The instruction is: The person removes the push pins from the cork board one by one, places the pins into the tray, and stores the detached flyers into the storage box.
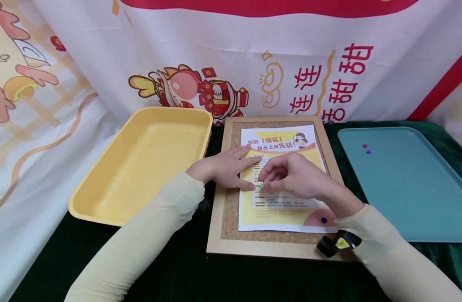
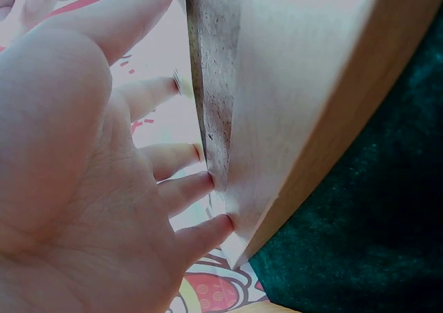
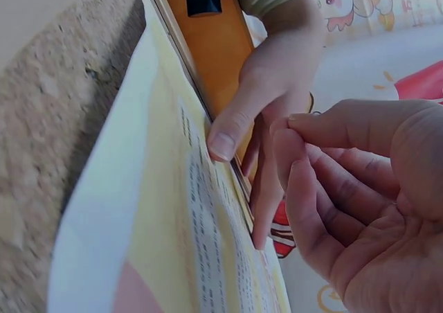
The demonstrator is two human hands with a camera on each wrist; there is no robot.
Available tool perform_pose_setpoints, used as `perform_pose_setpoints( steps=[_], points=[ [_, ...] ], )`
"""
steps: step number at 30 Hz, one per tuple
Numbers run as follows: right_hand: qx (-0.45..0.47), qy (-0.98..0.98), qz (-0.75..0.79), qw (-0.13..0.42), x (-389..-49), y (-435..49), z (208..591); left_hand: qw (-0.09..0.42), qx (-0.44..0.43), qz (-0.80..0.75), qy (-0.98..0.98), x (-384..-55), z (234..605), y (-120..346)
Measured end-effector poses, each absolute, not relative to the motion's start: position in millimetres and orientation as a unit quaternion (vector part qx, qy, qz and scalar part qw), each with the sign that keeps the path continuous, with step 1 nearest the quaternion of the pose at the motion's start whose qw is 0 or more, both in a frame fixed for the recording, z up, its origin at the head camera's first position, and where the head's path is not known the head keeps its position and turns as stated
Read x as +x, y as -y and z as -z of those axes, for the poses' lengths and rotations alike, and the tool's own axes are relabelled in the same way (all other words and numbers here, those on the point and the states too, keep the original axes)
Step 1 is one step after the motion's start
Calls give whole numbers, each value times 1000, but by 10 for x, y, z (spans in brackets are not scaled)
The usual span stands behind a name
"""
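A printed poster [image 1: 287, 216] lies on a wood-framed cork board [image 1: 231, 209]. My left hand [image 1: 227, 167] spreads its fingers over the poster's left edge and the cork, thumb pointing right. Close over the middle of the sheet, my right hand [image 1: 296, 176] pinches a small green push pin [image 1: 262, 185] between thumb and forefinger. In the right wrist view those fingertips [image 3: 291, 136] meet and hide the pin. A dark blue push pin [image 1: 324, 219] sits at the poster's lower right corner. The left wrist view has the fingers reaching the board's frame [image 2: 291, 105].
Left of the board stands a yellow plastic tub [image 1: 140, 167]. A blue-green tray [image 1: 412, 188] on the right carries a red push pin [image 1: 364, 146] and a purple one. Dark green cloth [image 1: 170, 268] covers the table, and a printed curtain [image 1: 200, 37] hangs behind.
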State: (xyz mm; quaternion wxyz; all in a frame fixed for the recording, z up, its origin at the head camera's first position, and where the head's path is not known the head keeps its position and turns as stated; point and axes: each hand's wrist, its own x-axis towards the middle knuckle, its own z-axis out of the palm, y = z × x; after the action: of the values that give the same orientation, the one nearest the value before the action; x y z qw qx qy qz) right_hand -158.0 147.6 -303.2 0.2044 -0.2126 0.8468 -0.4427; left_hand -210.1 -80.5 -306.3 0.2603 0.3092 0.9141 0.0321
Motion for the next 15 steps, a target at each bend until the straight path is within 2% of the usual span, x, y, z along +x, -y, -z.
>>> perform_pose_setpoints(
  steps=[15],
  points=[
    [-175,-875,424,155,-1642,-1665,2939,262,308,-32,-914,-2107,3075,796]
  ],
)
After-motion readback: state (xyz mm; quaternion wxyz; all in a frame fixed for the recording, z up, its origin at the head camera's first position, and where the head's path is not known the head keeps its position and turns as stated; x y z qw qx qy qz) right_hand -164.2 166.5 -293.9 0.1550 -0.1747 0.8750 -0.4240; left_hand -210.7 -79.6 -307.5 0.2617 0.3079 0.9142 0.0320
